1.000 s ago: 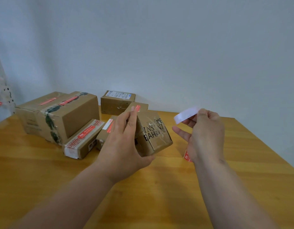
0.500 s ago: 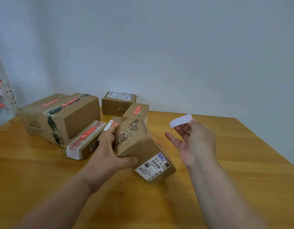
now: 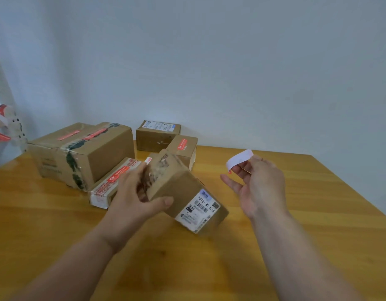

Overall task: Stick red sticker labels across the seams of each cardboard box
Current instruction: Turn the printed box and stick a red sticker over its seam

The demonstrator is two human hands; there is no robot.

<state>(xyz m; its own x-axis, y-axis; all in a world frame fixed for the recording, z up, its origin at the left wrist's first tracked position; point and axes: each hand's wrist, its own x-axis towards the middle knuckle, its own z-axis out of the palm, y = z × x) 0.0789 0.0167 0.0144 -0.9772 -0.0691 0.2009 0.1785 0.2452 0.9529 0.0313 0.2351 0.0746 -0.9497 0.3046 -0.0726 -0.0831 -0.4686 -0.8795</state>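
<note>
A small brown cardboard box with a white shipping label (image 3: 183,192) sits tilted above the yellow wooden table (image 3: 318,224), gripped by the left hand (image 3: 133,198) with thumb and fingers curled round its end. Right of the box, the right hand (image 3: 261,185) pinches a curled white-backed sticker strip (image 3: 238,159). Behind the box lie more cardboard boxes bearing red sticker labels (image 3: 83,153).

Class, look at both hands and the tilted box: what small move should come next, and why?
Probably set the tilted box flat with a seam facing up: the left hand grips it mid-turn, while the right hand holds the sticker strip ready beside it.
</note>
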